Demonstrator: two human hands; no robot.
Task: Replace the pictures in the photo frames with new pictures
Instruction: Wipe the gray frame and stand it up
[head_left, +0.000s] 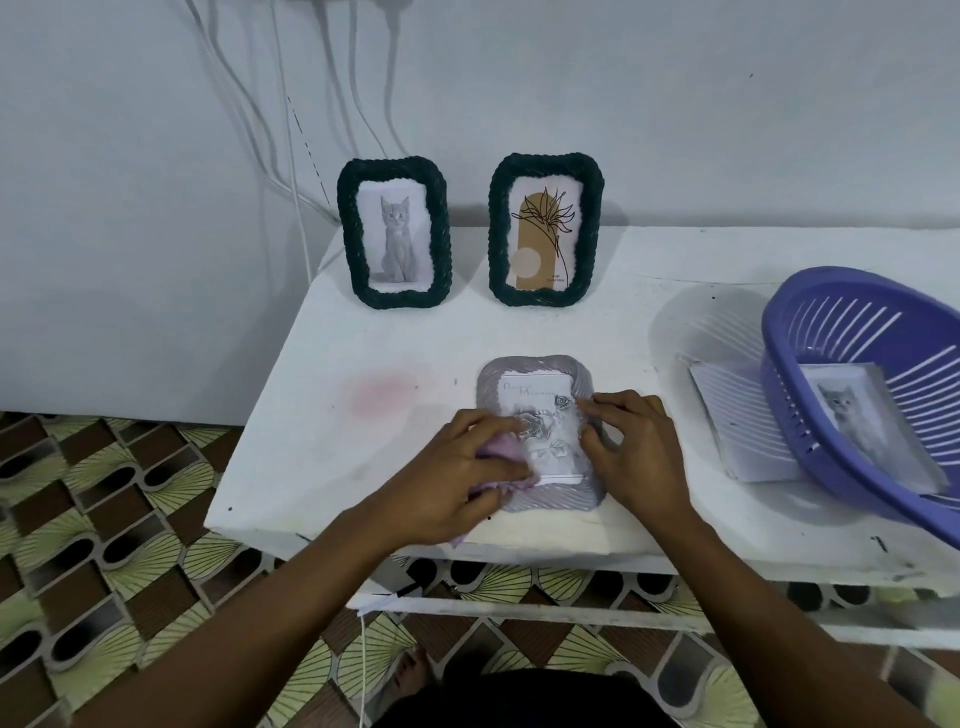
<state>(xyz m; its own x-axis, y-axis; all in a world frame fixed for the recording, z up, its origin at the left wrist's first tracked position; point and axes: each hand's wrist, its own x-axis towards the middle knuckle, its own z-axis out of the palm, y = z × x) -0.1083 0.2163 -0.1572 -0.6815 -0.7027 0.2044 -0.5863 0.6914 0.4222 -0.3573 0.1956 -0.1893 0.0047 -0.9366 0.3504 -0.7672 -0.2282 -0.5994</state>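
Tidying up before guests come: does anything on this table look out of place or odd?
Two things. A faint pink smudge stains the white table left of the flat-lying grey ribbed photo frame. The purple slatted plastic basket sits tilted, overlapping a stack of printed pictures.

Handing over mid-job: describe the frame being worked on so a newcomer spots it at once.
On the white table, near its front edge, one frame lies flat under the left hand, which holds a pink cloth, and the right hand. It is pale grey and ribbed with a rose picture, unlike the dark green braided frames standing at the back.
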